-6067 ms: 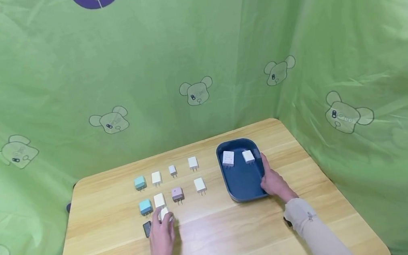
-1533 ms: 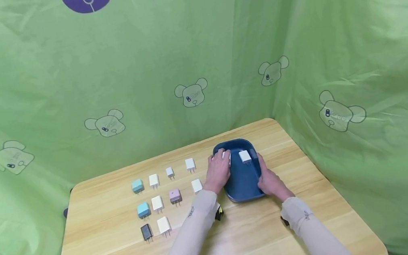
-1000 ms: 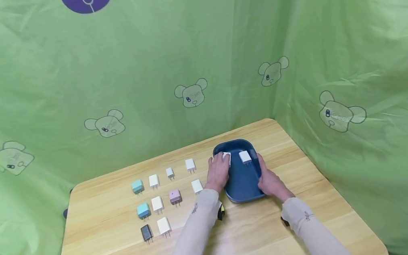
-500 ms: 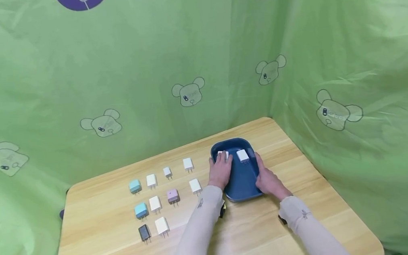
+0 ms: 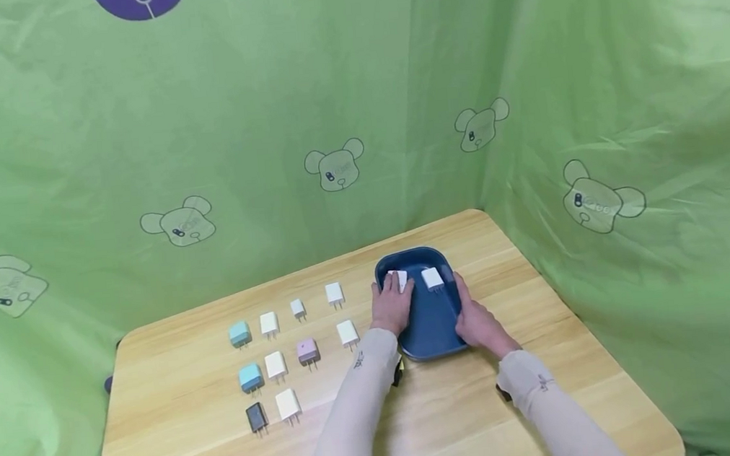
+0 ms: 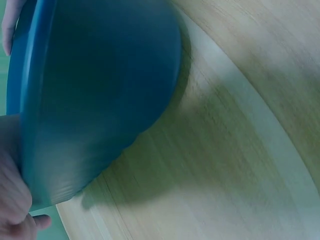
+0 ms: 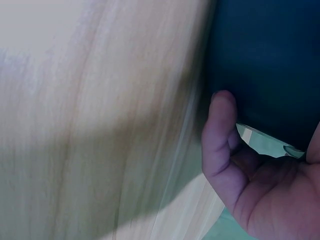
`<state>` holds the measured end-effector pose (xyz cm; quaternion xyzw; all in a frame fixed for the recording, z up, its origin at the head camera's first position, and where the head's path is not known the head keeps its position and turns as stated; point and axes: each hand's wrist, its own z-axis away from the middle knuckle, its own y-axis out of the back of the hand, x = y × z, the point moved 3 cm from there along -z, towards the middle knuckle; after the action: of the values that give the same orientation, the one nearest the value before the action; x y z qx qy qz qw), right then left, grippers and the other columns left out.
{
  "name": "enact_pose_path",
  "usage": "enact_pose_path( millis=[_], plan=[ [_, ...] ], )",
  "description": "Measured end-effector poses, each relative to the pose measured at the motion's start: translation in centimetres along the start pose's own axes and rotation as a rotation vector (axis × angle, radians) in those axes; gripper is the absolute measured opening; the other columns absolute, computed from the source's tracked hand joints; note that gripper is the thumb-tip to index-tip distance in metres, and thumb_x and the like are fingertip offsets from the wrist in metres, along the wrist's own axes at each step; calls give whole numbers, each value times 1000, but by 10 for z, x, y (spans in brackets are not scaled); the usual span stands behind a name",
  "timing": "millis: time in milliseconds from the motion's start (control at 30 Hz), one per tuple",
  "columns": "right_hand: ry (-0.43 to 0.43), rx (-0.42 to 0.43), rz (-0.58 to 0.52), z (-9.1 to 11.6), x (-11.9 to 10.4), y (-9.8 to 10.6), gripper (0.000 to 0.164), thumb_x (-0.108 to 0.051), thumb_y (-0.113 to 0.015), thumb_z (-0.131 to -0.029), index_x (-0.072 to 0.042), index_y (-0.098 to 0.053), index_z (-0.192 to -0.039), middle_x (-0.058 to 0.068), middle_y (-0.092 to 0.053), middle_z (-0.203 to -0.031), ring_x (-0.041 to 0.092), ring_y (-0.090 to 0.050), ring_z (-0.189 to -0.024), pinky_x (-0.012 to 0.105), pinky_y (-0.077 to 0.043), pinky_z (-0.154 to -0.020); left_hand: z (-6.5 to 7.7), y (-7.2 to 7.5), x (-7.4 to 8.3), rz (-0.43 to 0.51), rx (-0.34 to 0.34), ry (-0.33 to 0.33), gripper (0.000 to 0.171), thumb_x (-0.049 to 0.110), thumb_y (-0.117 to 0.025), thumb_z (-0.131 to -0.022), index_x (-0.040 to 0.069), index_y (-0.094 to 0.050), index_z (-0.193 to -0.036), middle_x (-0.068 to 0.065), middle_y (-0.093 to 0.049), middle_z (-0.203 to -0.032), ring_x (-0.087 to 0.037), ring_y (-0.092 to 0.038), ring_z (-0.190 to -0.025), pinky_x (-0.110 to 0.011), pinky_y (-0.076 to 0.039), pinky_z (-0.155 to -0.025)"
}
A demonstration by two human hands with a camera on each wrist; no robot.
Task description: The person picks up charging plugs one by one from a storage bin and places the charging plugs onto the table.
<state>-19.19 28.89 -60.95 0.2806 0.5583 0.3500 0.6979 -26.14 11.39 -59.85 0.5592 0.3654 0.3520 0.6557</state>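
Note:
Reaching over the left rim of a dark blue tray (image 5: 432, 327), my left hand (image 5: 393, 309) has its fingers extended over a white charger (image 5: 402, 277) inside. The fingers partly cover that charger. In the left wrist view the hand (image 6: 12, 195) lies along the tray's rim, one fingertip outside the wall. My right hand (image 5: 477, 323) grips the tray's right side; the right wrist view shows its fingers (image 7: 222, 117) curled against the outer wall. A second white charger (image 5: 432, 278) lies in the tray's upper right, prongs toward me.
Left of the tray, chargers lie in rows on the wooden table (image 5: 460, 422): several white ones such as this charger (image 5: 287, 405), a teal one (image 5: 239, 333), a blue one (image 5: 250, 377), a purple one (image 5: 308, 350) and a black one (image 5: 256, 417). Green curtains (image 5: 251, 122) stand behind.
Six seconds ago my left hand held a white charger at the front left; that charger now lies there. The left hand went to the tray, and its fingers have straightened. The right hand stays.

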Motion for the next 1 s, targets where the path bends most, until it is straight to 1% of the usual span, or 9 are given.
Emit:
enact_pose_path(
  millis=[133, 267, 467, 567, 633, 700, 767, 867, 1000],
  plan=[
    [5, 1, -3, -1, 0, -1, 92, 1, -45, -93, -20, 13, -162, 25, -63, -88, 27, -57, -67, 35, -45, -59, -1, -2, -1, -6, 11, 0, 73, 28, -73, -89, 25, -40, -154, -6, -45, -158, -24, -41, -148, -51, -41, -115],
    [6, 9, 0, 0, 1, -1, 93, 1, -46, -92, -20, 12, -162, 21, -62, -82, 26, -56, -64, 35, -44, -58, -2, -4, 0, -2, 22, -3, 71, 28, -70, -91, 18, -40, -154, -1, -48, -154, -21, -45, -143, -48, -43, -111],
    [19, 19, -1, 1, 0, -1, 93, 2, -46, -90, -18, 10, -162, 20, -61, -80, 26, -55, -63, 34, -43, -57, -1, -4, -1, 9, 22, -3, 69, 33, -76, -87, 16, -49, -148, -1, -50, -149, -20, -48, -136, -46, -45, -107],
    [11, 11, -1, 1, 0, -1, 93, 1, -46, -91, -19, 11, -162, 22, -63, -84, 26, -56, -64, 34, -43, -57, -1, -5, -1, 48, 25, 0, 73, 35, -82, -82, 14, -52, -145, -4, -47, -154, -21, -45, -141, -47, -44, -110],
    [5, 5, 0, 1, 1, -1, 92, 1, -45, -92, -19, 12, -162, 23, -63, -86, 26, -56, -64, 34, -43, -56, -1, -5, -1, 71, 18, 4, 77, 36, -85, -79, 13, -52, -145, -6, -41, -160, -23, -40, -148, -50, -41, -115],
    [0, 4, 4, 1, 2, -1, 92, 1, -45, -92, -20, 12, -162, 23, -63, -86, 26, -56, -65, 34, -43, -57, -1, -5, -1, 86, 0, 10, 81, 36, -86, -78, 14, -49, -146, -8, -36, -165, -25, -33, -154, -52, -38, -119],
    [0, 3, 4, 0, 2, -1, 92, 1, -45, -92, -20, 12, -162, 23, -62, -85, 26, -56, -64, 34, -43, -56, -1, -4, -1, 88, -17, 12, 82, 37, -86, -78, 16, -46, -147, -9, -34, -166, -25, -31, -155, -55, -35, -121],
    [0, 6, 4, 0, 1, -1, 92, 1, -45, -92, -19, 12, -162, 22, -62, -84, 26, -56, -64, 34, -43, -56, 0, -3, -1, 78, -30, 5, 79, 37, -85, -79, 21, -45, -145, -10, -39, -163, -27, -36, -153, -56, -37, -119],
    [0, 6, 4, -1, 0, 0, 92, 1, -45, -92, -19, 12, -162, 21, -61, -82, 26, -55, -64, 34, -42, -55, 0, -1, -1, 60, -7, -5, 72, 36, -85, -78, 26, -49, -139, -7, -47, -154, -28, -48, -142, -53, -43, -112]
  ],
)
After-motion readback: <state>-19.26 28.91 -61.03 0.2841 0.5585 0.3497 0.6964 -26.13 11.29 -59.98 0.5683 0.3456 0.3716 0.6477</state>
